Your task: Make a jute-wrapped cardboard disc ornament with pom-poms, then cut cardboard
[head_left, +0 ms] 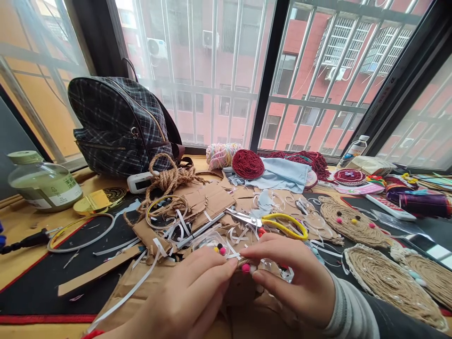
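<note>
My left hand (197,285) is closed, thumb and forefinger pressed together near the end of a short white strip (233,256). My right hand (298,273) curves in from the other side. Its forefinger touches the strip, and its thumb lies beside a pink pompom (246,268) and a white pompom (253,268). A thin brown edge shows between the fingers; what it belongs to is mostly hidden. Just beyond the hands, a clear plastic box (208,239) has small coloured pompoms at its front. Yellow-handled scissors (282,223) lie behind my right hand.
Cardboard scraps (212,202) and white strips cover the middle. Coiled twine discs (384,278) lie at right. A plaid backpack (116,127), jar (44,183) and twine bundle (171,178) stand at left. Red yarn (248,164) and blue cloth (282,172) lie by the window.
</note>
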The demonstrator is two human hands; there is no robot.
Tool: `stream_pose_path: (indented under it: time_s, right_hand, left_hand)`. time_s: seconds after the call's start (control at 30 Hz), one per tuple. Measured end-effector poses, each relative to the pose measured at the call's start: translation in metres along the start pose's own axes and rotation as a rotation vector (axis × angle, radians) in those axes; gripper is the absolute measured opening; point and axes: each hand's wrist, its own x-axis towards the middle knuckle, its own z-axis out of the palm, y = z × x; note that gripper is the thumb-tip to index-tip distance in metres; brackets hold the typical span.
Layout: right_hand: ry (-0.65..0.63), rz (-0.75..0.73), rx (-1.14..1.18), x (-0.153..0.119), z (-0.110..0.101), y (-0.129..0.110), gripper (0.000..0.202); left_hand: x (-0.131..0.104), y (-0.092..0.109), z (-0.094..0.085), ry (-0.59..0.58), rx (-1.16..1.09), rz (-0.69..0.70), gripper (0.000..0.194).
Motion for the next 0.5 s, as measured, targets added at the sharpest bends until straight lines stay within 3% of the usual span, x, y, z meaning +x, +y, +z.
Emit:
stream_pose_path:
  time_s: [0.27,0.5]
  right_hand:
    - [0.009,0.013,0.012,0.0,0.007,-0.006,0.017]
    - [-0.058,0.103,0.0,0.001,0.005,-0.016,0.011]
  left_hand:
    - [0.004,0.007,0.008,0.159,-0.143,-0.079,0.013]
    - [0.004,0.011,0.007,0.12,-0.211,-0.234,0.01]
